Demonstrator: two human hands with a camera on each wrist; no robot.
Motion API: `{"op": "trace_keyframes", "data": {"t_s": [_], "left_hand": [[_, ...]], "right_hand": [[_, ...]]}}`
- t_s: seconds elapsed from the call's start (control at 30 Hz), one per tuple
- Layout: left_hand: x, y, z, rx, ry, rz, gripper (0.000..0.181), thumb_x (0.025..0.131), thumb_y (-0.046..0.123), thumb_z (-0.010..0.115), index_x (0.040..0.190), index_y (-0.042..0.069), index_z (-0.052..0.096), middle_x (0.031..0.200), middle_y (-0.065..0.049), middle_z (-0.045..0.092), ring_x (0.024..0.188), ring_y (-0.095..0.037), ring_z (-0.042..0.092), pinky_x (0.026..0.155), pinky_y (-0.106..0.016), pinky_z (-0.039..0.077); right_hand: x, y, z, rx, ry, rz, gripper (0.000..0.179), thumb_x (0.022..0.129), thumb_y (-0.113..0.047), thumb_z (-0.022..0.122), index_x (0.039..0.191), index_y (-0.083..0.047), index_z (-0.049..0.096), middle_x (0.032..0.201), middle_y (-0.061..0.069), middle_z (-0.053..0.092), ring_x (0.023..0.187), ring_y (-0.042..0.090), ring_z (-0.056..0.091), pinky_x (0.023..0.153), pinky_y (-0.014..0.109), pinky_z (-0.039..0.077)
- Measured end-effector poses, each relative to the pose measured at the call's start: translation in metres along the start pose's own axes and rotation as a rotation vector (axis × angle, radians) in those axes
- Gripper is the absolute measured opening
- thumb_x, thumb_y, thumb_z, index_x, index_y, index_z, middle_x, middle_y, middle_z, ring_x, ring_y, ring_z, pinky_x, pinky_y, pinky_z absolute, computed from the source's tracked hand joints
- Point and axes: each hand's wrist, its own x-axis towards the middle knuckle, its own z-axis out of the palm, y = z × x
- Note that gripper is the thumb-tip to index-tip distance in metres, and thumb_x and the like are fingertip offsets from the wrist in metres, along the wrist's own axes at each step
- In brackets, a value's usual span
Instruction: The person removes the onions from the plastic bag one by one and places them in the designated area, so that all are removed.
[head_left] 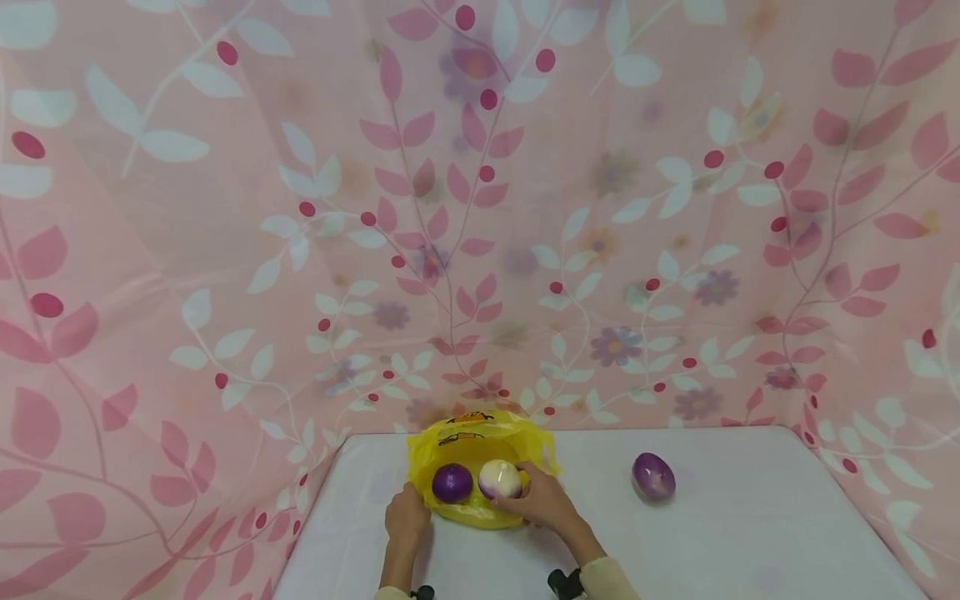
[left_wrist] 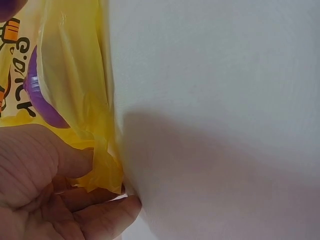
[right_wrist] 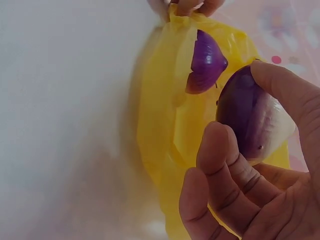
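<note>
Left hand (head_left: 407, 512): thumb and fingers pinch the left edge of the yellow plastic bag (head_left: 483, 518); left wrist view shows the film bunched between thumb and fingers; right hand (head_left: 546, 500): thumb on one side, fingers curled on the other, gripping a purple-and-white onion-shaped piece (head_left: 498, 478); held piece is at the bag mouth, pale part up in the head view, purple along its lower edge; can't tell if it touches the film

Bag sits toward the back of the white-covered table (head_left: 735, 533), mouth facing the person, orange and black print inside; dark purple onion-shaped piece (head_left: 452, 483) lies in the mouth, left of the held one; both wrist views show yellow film covering part of it, right wrist view shows its pointed tip; the two pieces are near each other, a small gap between them in the head view

Third piece, glossy purple oval (head_left: 654, 477), lies on the table well to the right of the bag; pink floral cloth (head_left: 525, 250) hangs behind the table; pale sleeves (head_left: 607, 579) and black wrist devices (head_left: 566, 583) on both arms
</note>
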Motion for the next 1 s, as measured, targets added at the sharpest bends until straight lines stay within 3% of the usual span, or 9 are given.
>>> {"op": "trace_keyframes", "data": {"t_s": [0.23, 0.63, 1.0], "left_hand": [[0.003, 0.000, 0.001, 0.004, -0.030, -0.018, 0.012, 0.086, -0.001, 0.064, 0.091, -0.006, 0.054, 0.071, -0.012, 0.052, 0.064, -0.027, 0.055, 0.063, -0.042, 0.049], [-0.001, -0.001, 0.002, 0.002, -0.004, 0.015, 0.013, 0.084, -0.003, 0.064, 0.090, -0.007, 0.053, 0.071, -0.014, 0.053, 0.064, -0.030, 0.055, 0.062, -0.044, 0.048], [-0.001, 0.000, 0.001, 0.001, -0.002, 0.006, 0.014, 0.084, -0.002, 0.065, 0.090, -0.007, 0.053, 0.071, -0.014, 0.053, 0.064, -0.030, 0.056, 0.062, -0.044, 0.049]], "right_hand": [[-0.006, -0.006, -0.008, 0.009, -0.001, -0.034, 0.082, 0.076, -0.049, 0.081, 0.137, -0.004, 0.048, 0.075, 0.002, 0.063, 0.054, 0.018, 0.057, 0.050, 0.034, 0.048], [-0.013, -0.006, -0.013, 0.011, -0.006, -0.026, 0.089, 0.074, -0.052, 0.081, 0.140, -0.003, 0.045, 0.072, 0.001, 0.063, 0.053, 0.018, 0.057, 0.051, 0.034, 0.048], [-0.021, -0.007, -0.021, 0.025, 0.004, -0.052, 0.080, 0.077, -0.045, 0.081, 0.136, -0.004, 0.047, 0.070, 0.002, 0.063, 0.055, 0.025, 0.061, 0.050, 0.035, 0.047]]}}
